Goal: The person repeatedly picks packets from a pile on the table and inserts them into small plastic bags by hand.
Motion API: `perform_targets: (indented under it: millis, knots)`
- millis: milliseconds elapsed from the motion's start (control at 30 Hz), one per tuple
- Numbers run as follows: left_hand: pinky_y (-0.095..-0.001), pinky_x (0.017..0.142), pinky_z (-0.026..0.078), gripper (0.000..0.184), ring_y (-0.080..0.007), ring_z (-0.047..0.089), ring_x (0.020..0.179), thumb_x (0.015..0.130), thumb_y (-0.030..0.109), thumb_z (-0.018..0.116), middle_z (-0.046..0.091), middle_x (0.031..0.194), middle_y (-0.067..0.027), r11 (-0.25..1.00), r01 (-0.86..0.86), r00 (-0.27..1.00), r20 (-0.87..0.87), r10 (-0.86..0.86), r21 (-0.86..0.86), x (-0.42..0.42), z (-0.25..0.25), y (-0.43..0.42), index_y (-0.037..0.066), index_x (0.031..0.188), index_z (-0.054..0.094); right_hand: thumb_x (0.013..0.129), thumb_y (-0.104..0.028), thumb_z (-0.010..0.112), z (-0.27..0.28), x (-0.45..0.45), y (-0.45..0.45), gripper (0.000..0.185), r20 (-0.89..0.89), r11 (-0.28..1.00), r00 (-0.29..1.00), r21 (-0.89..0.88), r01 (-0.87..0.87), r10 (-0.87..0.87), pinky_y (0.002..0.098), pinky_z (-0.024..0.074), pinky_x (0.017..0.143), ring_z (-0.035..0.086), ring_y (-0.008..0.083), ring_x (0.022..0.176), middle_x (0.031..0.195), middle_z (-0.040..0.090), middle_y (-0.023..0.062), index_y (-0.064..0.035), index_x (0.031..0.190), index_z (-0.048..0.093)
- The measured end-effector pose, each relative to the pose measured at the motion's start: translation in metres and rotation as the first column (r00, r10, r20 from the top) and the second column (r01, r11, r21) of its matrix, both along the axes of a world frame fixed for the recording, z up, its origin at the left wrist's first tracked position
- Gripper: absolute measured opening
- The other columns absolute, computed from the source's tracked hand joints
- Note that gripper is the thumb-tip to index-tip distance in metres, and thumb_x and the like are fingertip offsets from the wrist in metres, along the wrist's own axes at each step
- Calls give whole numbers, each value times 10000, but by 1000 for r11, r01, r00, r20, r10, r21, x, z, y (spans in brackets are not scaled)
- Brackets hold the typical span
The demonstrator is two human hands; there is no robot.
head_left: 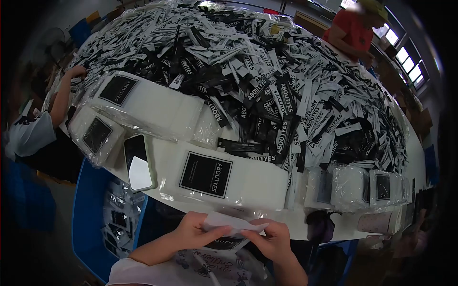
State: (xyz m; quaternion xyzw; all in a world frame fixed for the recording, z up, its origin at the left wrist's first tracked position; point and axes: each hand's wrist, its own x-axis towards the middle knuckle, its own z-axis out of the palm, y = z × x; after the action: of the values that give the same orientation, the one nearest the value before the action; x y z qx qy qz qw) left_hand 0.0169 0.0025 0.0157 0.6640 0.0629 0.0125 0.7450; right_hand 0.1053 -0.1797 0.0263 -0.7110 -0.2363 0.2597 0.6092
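Observation:
Between both hands is a small white packet with a black ABOUTYES label, held close to my body below the table edge. My left hand pinches its upper left edge, thumb pointing inward. On the other side, my right hand pinches the upper right edge, its thumb near the middle. Just beyond the hands, a stack of white packets with a black label on top lies on the table. What is inside the held packet cannot be seen.
A huge heap of black and white sachets covers the table. Plastic-wrapped stacks, a phone, wrapped bundles, a dark purple pouch and a cup line the edge. A blue bin holds labelled packets. Two people work nearby.

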Motion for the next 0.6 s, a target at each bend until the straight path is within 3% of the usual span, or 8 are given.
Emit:
perform_targets:
  millis: [100, 167, 367, 400, 433, 500, 567, 600]
  knots:
    - [-238, 530, 437, 183, -154, 563, 558, 756, 64, 645, 635, 729, -86, 972, 20, 997, 64, -36, 235, -4, 1, 5, -20, 918, 625, 731, -54, 677, 1, 2, 2, 140, 9, 999, 999, 16, -35, 35, 215, 448, 592, 581, 100, 681, 764, 629, 74, 7, 849, 634]
    - [-283, 608, 442, 163, -210, 562, 579, 761, 26, 610, 645, 791, -101, 957, 36, 930, 340, -138, 288, -1, 0, 13, -43, 909, 617, 748, -104, 672, 1, 1, 3, 155, 2, 998, 999, -47, -51, 51, 222, 463, 594, 593, 103, 682, 789, 633, 77, -25, 879, 646]
    - [-333, 723, 429, 163, -225, 588, 767, 757, 37, 591, 639, 904, -151, 960, 141, 954, 226, -197, 242, -34, 10, 50, -42, 894, 632, 786, -150, 631, 8, 1, 12, 172, -60, 928, 929, -58, -369, 366, 255, 472, 610, 611, 180, 716, 808, 629, 101, -39, 917, 636]
    - [-333, 726, 430, 161, -222, 594, 792, 758, 39, 587, 634, 939, -150, 978, 116, 973, 177, -146, 172, -46, 10, 62, -34, 891, 639, 804, -171, 605, 8, 6, 8, 202, 129, 942, 935, -99, -320, 331, 290, 474, 604, 603, 230, 717, 839, 625, 115, -39, 957, 617]
    - [-333, 744, 434, 173, -234, 599, 817, 750, 64, 605, 629, 960, -148, 950, 135, 988, 34, -150, 282, -64, 14, 84, -20, 895, 647, 822, -191, 579, 10, 15, 4, 232, 319, 956, 901, -130, -265, 293, 326, 476, 598, 596, 280, 718, 870, 622, 129, -40, 996, 598]
    - [-333, 762, 439, 185, -246, 604, 842, 743, 90, 622, 624, 980, -146, 907, 174, 984, -112, -142, 384, -97, 17, 113, -5, 899, 655, 844, -223, 530, 5, 52, -14, 267, 572, 928, 820, -298, 222, -13, 390, 467, 626, 570, 341, 736, 870, 604, 166, -18, 1013, 556]
    - [-325, 795, 445, 311, -262, 599, 899, 715, 164, 677, 627, 976, -135, 780, 350, 742, -661, 108, 520, -117, 17, 121, 37, 995, 635, 817, -140, 565, -16, 86, -22, 212, 651, 606, 758, -594, 530, -25, 352, 467, 636, 586, 299, 748, 860, 596, 162, 5, 971, 566]
    - [-325, 795, 445, 311, -262, 599, 899, 715, 164, 677, 627, 976, -135, 777, 348, 747, -656, 107, 524, -115, 21, 115, 37, 995, 635, 817, -140, 565, -30, 93, -25, 212, 657, 606, 754, -588, 535, -28, 352, 467, 636, 586, 299, 748, 860, 596, 162, 5, 971, 566]
